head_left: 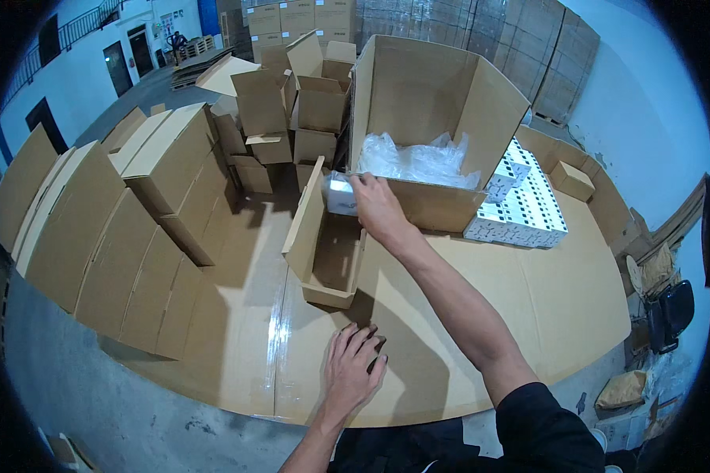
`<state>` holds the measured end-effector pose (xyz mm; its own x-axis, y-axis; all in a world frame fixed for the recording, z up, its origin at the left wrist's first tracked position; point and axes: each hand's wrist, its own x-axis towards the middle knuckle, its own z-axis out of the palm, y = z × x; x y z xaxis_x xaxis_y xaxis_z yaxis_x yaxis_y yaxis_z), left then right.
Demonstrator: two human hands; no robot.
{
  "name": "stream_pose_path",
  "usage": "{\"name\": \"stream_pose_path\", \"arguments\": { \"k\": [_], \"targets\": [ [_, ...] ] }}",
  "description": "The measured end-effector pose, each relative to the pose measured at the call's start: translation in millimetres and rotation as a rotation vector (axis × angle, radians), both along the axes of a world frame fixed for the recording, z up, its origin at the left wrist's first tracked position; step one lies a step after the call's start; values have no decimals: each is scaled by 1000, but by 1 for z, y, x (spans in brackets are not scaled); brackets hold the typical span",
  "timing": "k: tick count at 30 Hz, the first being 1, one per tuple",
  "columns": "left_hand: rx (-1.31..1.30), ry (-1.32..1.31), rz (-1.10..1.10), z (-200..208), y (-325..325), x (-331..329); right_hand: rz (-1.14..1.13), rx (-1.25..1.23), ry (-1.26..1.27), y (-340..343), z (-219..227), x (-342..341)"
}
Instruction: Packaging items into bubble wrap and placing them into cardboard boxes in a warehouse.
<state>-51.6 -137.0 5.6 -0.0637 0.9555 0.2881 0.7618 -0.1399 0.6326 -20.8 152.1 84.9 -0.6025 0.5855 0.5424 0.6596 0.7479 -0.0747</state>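
Note:
My right hand (380, 206) reaches forward and grips a small white box (341, 197) with clear plastic about it. The white box is at the far end of a narrow open brown carton (331, 298), whose near part shows a bare bottom. One flap of this carton stands up on its left side. On the cardboard-covered table just in front of the carton rests my left hand (355, 366), fingers apart and holding nothing. Behind my right hand, a large open carton (426, 87) contains crumpled clear plastic bags (418, 160).
White boxes with dark spots (521, 213) are stacked right of the large carton. Closed brown cartons (126, 252) line the table's left side, with open cartons (292, 110) behind. A small brown box (572, 181) lies at the far right. A black chair (670, 315) stands beyond the table.

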Motion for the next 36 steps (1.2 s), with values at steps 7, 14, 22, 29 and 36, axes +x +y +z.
{"name": "stream_pose_path", "arguments": {
  "k": [7, 14, 22, 29, 36],
  "targets": [
    [20, 14, -5, 5, 0, 2, -32, -132, 47, -5, -22, -6],
    [30, 3, -6, 3, 3, 4, 21, -9, 154, 11, -40, 3],
    [11, 16, 1, 5, 0, 1, -168, -523, 88, -21, -8, 12],
    [3, 59, -28, 7, 9, 12, 114, -553, 324, 3, -55, 43],
    [10, 159, -74, 9, 34, 22, 268, -487, 579, -28, -39, 113]
  ]
}}
